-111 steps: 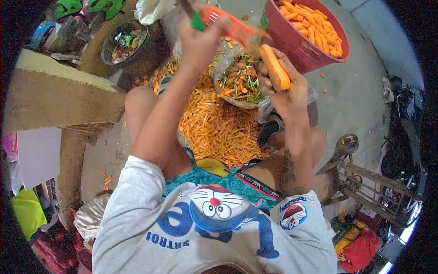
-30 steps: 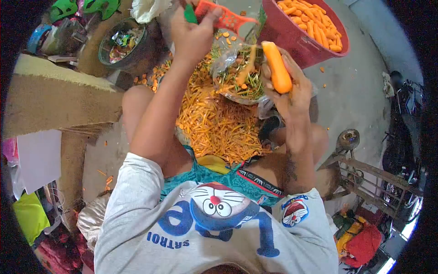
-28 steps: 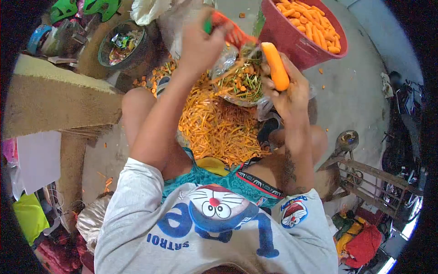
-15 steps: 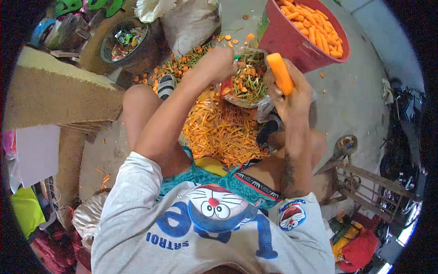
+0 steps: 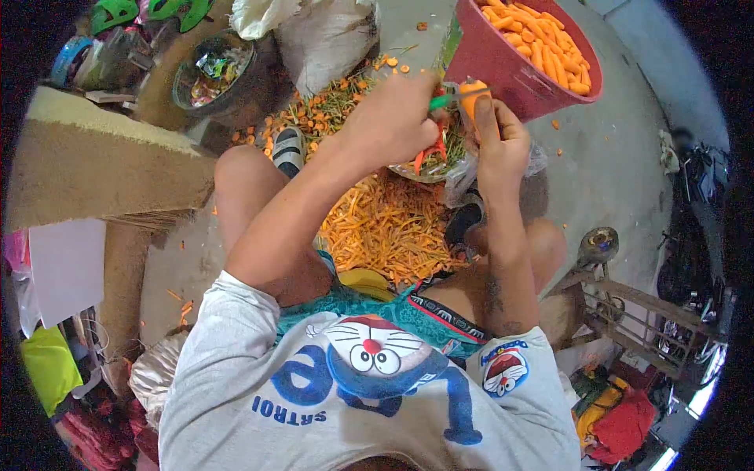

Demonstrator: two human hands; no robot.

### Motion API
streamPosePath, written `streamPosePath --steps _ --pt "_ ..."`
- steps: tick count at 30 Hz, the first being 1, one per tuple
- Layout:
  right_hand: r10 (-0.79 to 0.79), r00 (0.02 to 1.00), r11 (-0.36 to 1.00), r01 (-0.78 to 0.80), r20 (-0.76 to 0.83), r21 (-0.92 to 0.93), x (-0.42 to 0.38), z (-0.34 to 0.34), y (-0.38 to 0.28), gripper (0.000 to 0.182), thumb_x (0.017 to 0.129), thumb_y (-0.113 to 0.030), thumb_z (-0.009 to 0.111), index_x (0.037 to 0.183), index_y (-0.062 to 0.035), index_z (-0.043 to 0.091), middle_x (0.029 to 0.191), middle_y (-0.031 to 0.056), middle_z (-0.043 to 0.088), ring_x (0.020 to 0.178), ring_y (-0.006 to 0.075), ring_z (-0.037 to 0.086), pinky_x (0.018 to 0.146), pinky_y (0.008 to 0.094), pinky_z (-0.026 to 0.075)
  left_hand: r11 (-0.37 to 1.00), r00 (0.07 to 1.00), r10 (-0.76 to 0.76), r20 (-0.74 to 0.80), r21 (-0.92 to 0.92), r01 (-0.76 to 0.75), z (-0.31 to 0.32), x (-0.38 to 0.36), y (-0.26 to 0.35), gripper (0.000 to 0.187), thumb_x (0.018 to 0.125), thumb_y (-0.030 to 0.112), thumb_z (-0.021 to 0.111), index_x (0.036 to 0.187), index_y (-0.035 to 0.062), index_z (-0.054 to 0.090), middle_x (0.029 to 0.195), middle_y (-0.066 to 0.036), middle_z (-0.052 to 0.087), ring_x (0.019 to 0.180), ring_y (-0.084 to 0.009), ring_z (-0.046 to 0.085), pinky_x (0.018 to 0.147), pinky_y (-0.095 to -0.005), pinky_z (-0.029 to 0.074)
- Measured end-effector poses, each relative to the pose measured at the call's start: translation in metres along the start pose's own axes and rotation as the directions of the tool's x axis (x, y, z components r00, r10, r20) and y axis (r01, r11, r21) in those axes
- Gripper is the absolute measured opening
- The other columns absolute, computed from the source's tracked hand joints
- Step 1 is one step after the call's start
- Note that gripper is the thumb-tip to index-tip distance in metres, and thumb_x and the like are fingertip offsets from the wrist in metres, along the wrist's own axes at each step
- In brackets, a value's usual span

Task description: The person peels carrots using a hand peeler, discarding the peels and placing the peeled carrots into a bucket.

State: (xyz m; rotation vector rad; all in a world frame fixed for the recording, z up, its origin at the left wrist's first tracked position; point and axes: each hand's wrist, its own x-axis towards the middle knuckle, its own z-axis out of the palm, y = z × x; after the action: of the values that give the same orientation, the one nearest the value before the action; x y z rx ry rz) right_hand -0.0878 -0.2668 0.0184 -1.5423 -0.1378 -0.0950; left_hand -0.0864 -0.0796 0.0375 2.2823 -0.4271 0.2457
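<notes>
My left hand [image 5: 389,118] is closed round a small knife [image 5: 443,102] with a green handle. Its thin blade lies across the upper end of a carrot [image 5: 472,102], which has a dark stem end. The carrot is gripped in my right hand [image 5: 503,145], thumb along its side, and most of its length is hidden by the fingers. Below my hands stands a clear plastic bag [image 5: 463,184] around a container of green stalks and carrot trimmings, with something red at its edge. A heap of orange carrot peelings [image 5: 385,228] lies between my legs.
A red tub [image 5: 503,59] full of peeled carrots stands at the upper right. A white sack [image 5: 326,47] and a dark bin [image 5: 214,74] of rubbish are at the upper left. Carrot tops and stalks [image 5: 330,106] litter the floor. A wooden rack [image 5: 636,310] stands at the right.
The carrot has turned in my right hand and now shows its stem end. My left hand has moved right, bringing the knife blade onto the carrot.
</notes>
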Motion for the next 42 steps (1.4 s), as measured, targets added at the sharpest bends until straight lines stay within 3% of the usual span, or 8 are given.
streamPosePath --steps 11,14,20,21,23,30,34,42 --pt "0.098 0.989 0.987 -0.082 -0.112 0.14 0.057 -0.033 -0.022 0.05 0.104 -0.041 0.063 0.117 0.0074 0.064 0.088 0.0045 0.061 0.072 0.0104 0.053 0.058 0.0253 0.043 0.975 0.963 -0.181 0.2 0.168 0.148 -0.004 0.003 -0.045 0.029 0.084 0.017 0.063 0.097 -0.0078 0.066 0.089 -0.033 0.068 0.092 -0.0504 0.068 0.083 -0.0559 0.054" --pt "0.04 0.886 0.233 -0.458 0.462 0.858 0.107 -0.079 -0.026 0.058 0.105 -0.046 0.058 0.131 0.0063 0.057 0.1 0.007 0.065 0.078 0.0133 0.059 0.061 0.0273 0.048 0.974 0.968 -0.196 0.154 0.142 0.175 -0.009 0.006 -0.044 0.03 0.082 0.017 0.064 0.1 -0.0064 0.066 0.092 -0.034 0.068 0.093 -0.051 0.067 0.085 -0.0569 0.053" --pt "0.225 0.871 0.973 -0.174 0.438 -0.153 -0.054 -0.034 -0.049 0.021 0.091 -0.018 0.072 0.108 -0.0054 0.073 0.091 0.0029 0.072 0.074 0.0118 0.065 0.063 0.0264 0.052 0.976 0.991 -0.123 0.045 0.187 0.113 -0.016 0.006 -0.051 0.032 0.081 0.022 0.071 0.092 -0.0071 0.066 0.089 -0.033 0.069 0.089 -0.0485 0.069 0.081 -0.0547 0.055" --pt "-0.062 0.691 0.984 0.163 0.72 -0.072 -0.067 -0.032 -0.053 0.017 0.08 -0.01 0.083 0.095 -0.0056 0.076 0.085 0.0034 0.072 0.067 0.0139 0.064 0.058 0.0297 0.049 0.975 0.99 -0.134 0.049 0.186 0.122 -0.017 0.005 -0.049 0.032 0.081 0.022 0.071 0.092 -0.0071 0.066 0.089 -0.033 0.069 0.089 -0.0485 0.069 0.081 -0.0547 0.055" --pt "-0.324 0.284 0.945 0.061 0.902 0.32 -0.092 -0.006 -0.087 0.034 0.072 -0.019 0.094 0.099 -0.0052 0.077 0.076 0.0075 0.066 0.061 0.0203 0.06 0.054 0.0359 0.045 0.974 0.977 -0.188 0.1 0.147 0.173 -0.028 0.006 -0.038 0.029 0.078 0.019 0.066 0.094 -0.0057 0.066 0.09 -0.033 0.069 0.091 -0.0487 0.069 0.082 -0.0549 0.055" --pt "-0.686 0.198 0.446 -0.647 0.7 0.619 -0.176 0.064 -0.109 0.015 0.098 -0.009 0.065 0.101 0.0054 0.066 0.08 0.0217 0.061 0.063 0.038 0.06 0.052 0.0444 0.044 0.979 0.985 -0.151 0.082 0.148 0.138 -0.047 0.002 -0.039 0.029 0.084 0.012 0.065 0.108 -0.0039 0.066 0.096 -0.031 0.069 0.092 -0.0472 0.068 0.082 -0.0484 0.053" --pt "-0.671 -0.038 0.688 -0.404 0.74 0.603 -0.157 0.059 -0.099 0.018 0.099 -0.018 0.067 0.096 -0.001 0.066 0.084 0.0128 0.06 0.069 0.0332 0.061 0.057 0.0387 0.047 0.983 0.994 -0.107 0.014 0.15 0.104 -0.059 -0.002 -0.041 0.026 0.087 0.013 0.067 0.105 -0.0045 0.064 0.091 -0.031 0.067 0.091 -0.0485 0.067 0.079 -0.0493 0.052" --pt "-0.437 0.614 0.762 -0.136 0.658 0.633 -0.162 0.052 -0.1 0.029 0.082 -0.026 0.085 0.089 -0.0049 0.066 0.074 0.0086 0.063 0.057 0.0238 0.058 0.048 0.038 0.039 0.985 0.997 -0.055 -0.057 0.159 0.064 -0.068 -0.006 -0.052 0.027 0.087 0.015 0.069 0.105 -0.0044 0.063 0.093 -0.03 0.067 0.089 -0.0492 0.065 0.079 -0.0484 0.052"
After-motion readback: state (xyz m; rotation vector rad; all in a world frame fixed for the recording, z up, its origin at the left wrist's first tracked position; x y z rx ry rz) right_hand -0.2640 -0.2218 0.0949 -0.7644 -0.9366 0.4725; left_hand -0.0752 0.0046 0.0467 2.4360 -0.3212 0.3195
